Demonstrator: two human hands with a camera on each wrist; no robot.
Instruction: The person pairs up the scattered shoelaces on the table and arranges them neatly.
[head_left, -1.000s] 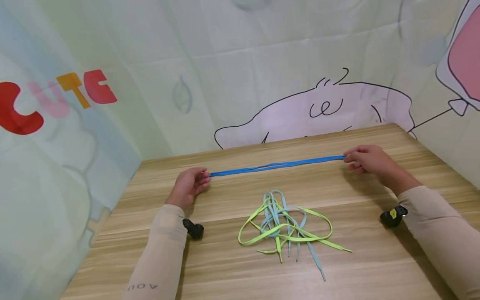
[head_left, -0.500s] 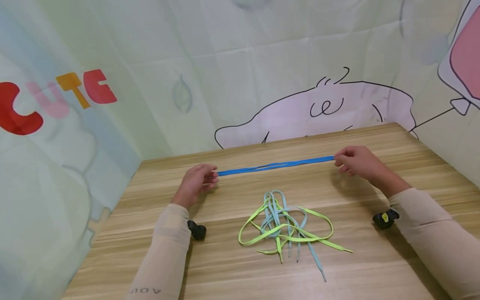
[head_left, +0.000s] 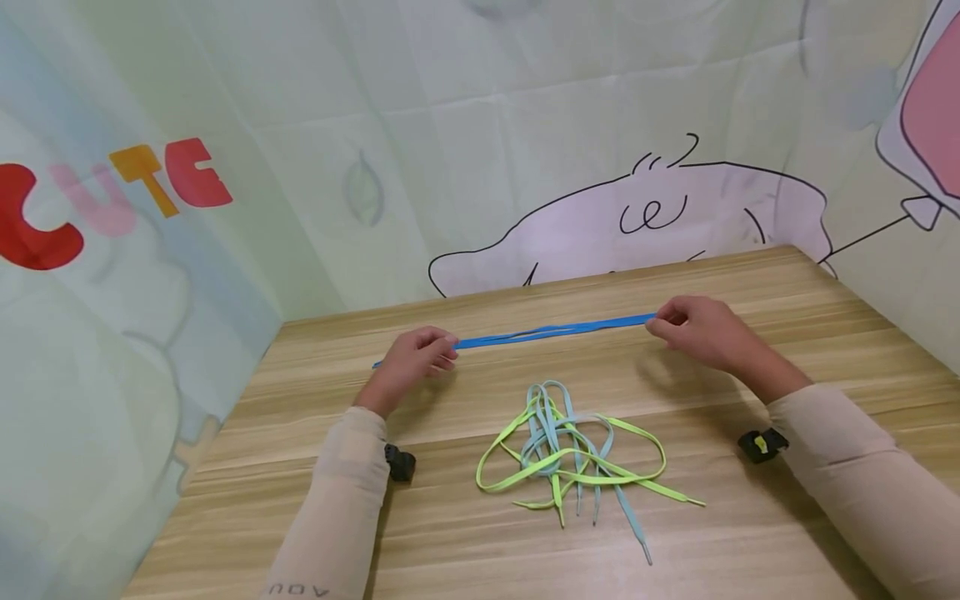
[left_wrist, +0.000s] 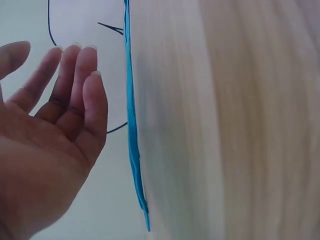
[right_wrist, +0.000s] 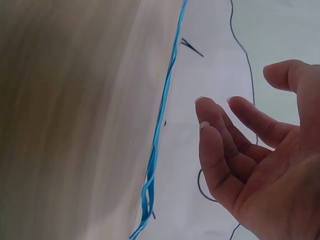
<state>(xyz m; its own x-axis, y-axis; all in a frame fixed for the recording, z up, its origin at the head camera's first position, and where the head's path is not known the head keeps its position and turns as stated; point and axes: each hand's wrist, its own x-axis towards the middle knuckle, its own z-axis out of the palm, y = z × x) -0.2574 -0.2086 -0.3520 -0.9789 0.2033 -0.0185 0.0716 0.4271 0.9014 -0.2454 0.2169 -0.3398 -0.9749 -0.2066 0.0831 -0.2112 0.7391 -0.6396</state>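
Observation:
A flattened, doubled blue shoelace (head_left: 555, 331) lies stretched out from side to side near the back of the table. My left hand (head_left: 411, 362) hovers over its left part, and the lace's left end pokes out beyond that hand. Over the right part is my right hand (head_left: 701, 329). In the left wrist view, the fingers (left_wrist: 92, 95) are loosely bent and apart from the shoelace (left_wrist: 131, 110). The right wrist view likewise has a gap between the relaxed fingers (right_wrist: 212, 150) and the shoelace (right_wrist: 162, 105).
Nearer to me, a loose tangle of a yellow-green shoelace (head_left: 517, 477) and a pale blue shoelace (head_left: 632, 521) lies on the wooden table (head_left: 450, 533). A printed cloth backdrop (head_left: 300, 125) stands behind the table's back edge.
Both hands have moved inward along the blue shoelace, the left to the right and the right to the left. The shoelace's left end has come into view; its middle stays put.

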